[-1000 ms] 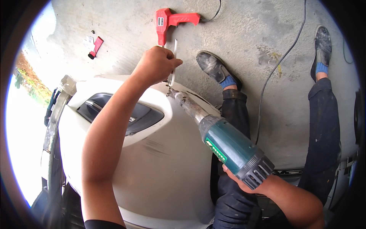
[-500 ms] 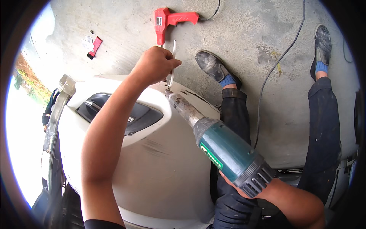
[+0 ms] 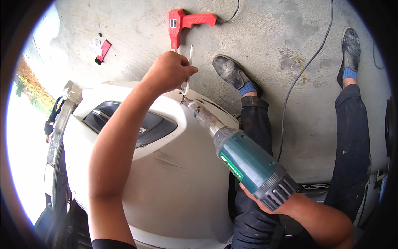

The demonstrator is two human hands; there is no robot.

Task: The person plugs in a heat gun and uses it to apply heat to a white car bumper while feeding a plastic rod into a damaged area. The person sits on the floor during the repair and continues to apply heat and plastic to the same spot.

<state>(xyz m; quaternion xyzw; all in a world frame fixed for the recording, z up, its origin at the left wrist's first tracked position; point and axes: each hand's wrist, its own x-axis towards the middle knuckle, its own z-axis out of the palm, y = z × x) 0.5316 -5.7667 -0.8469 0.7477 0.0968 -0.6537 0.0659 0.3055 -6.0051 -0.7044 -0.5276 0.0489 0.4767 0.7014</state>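
My left hand (image 3: 172, 68) is closed on a thin white strip (image 3: 190, 56), held upright above a cracked edge of the white car bumper (image 3: 174, 186), where small dark squiggly metal pieces (image 3: 183, 100) sit. My right hand (image 3: 269, 203), partly hidden, grips a teal heat gun (image 3: 248, 162). The gun's metal nozzle (image 3: 201, 114) points up-left, its tip at that cracked spot, just below my left fingers. A dark recessed insert (image 3: 155, 126) in the bumper is partly covered by my left forearm.
On the concrete floor (image 3: 302, 124) lie a red gun-shaped tool (image 3: 188, 20) with a cord, a small red item (image 3: 104, 50) and a long cable (image 3: 315, 56). My legs (image 3: 352, 137) stretch out at right. Someone in dark clothing (image 3: 54, 114) is partly visible at far left.
The heat gun shifted slightly down-left, then a little back up-right, its nozzle staying near the cracked spot. My left hand and the strip have barely moved.
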